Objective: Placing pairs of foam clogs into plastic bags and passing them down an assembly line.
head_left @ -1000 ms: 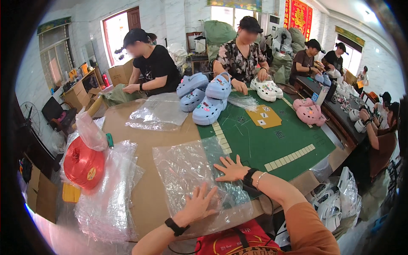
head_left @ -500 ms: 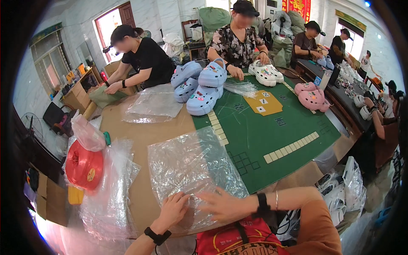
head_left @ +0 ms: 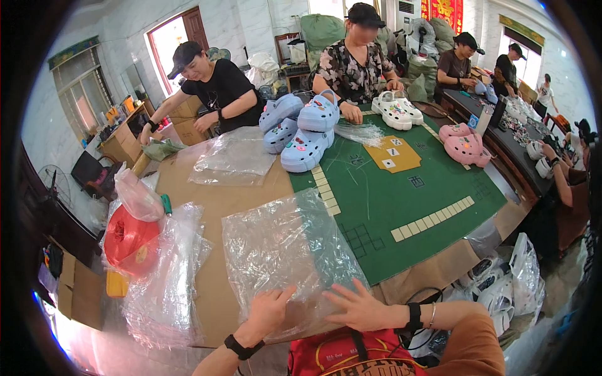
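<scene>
A clear plastic bag (head_left: 276, 241) lies flat and wrinkled in front of me, partly on the brown board and partly on the green mat. Resting on its near left part is my left hand (head_left: 268, 311), fingers bent and turned toward the middle, with nothing seen held. My right hand (head_left: 360, 306) is spread over the near right corner, its fingers apart. Beyond the bag, light blue clogs (head_left: 304, 147) with colourful charms are stacked on the table.
At left stand a red roll of plastic twine (head_left: 128, 238) and a pile of clear bags (head_left: 166, 282). Pink clogs (head_left: 464, 144), white clogs (head_left: 395, 109) and thin clear strips (head_left: 360, 133) lie on the green mat (head_left: 433, 194). Co-workers stand across the table. Bagged shoes (head_left: 501, 282) sit low right.
My right hand has moved right, away from my left, and its fingers have spread. The co-worker at left has reached farther left and let the green cloth-like bundle down.
</scene>
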`<state>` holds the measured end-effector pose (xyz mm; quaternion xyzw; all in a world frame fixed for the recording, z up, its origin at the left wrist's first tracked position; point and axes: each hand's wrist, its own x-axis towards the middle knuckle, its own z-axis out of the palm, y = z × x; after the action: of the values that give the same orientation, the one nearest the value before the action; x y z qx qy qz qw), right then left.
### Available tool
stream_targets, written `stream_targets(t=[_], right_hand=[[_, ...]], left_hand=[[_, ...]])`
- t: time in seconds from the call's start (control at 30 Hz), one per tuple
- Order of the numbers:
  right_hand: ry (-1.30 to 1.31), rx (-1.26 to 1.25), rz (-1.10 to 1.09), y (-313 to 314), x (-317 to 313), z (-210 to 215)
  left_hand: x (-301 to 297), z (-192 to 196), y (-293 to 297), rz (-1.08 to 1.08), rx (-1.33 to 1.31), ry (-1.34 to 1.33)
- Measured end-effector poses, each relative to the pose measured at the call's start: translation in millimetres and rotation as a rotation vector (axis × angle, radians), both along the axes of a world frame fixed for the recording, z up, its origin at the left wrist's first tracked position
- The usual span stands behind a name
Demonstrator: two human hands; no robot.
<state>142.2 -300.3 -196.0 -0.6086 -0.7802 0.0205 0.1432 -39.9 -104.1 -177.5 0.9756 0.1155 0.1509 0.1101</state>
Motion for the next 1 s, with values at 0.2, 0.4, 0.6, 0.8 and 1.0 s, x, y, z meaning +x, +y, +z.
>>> stream_targets(t=[0.2,0.4,0.6,0.8,1.0], right_hand=[[-0.013,0.133,0.076,23.8,-6.0,0.6],[-0.215,0.082,-0.083,27.2,17.3,-22.7],[-0.262,0.116,-0.237,20.7,16.9,-25.8],[-0.110,-0.063,-0.332,26.6,34.7,-4.9],[0.256,-0.019,-0.345,17.4,38.8,-3.3]], left_hand=[[14.0,-13.3,0.2,-0.080,0.011,0.001],[-4.4,-6.0,11.8,0.028,-0.044,0.028],[-16.8,-2.4,7.9,0.085,-0.143,0.137],[-26.7,7.3,-11.7,-0.170,0.140,0.282],[-41.0,-17.2,-1.6,0.004,0.151,0.255]])
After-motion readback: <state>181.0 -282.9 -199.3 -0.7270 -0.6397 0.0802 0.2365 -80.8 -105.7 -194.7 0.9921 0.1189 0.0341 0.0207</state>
